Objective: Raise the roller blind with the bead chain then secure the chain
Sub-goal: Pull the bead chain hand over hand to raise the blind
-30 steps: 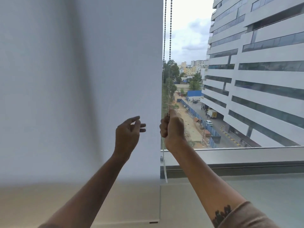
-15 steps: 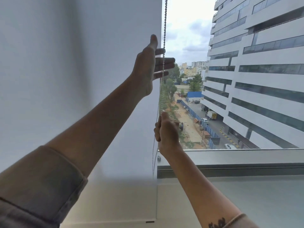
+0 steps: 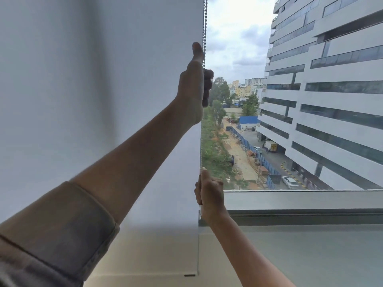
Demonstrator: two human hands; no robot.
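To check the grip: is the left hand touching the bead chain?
Touching. The head view shows the left hand raised high, its fingers curled around the bead chain.

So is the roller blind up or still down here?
Still down: the roller blind covers the window's left part, its bottom edge below the sill.

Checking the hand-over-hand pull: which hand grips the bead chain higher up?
The left hand, arm stretched up beside the blind, fingers curled round the bead chain. The right hand holds it low, near the sill.
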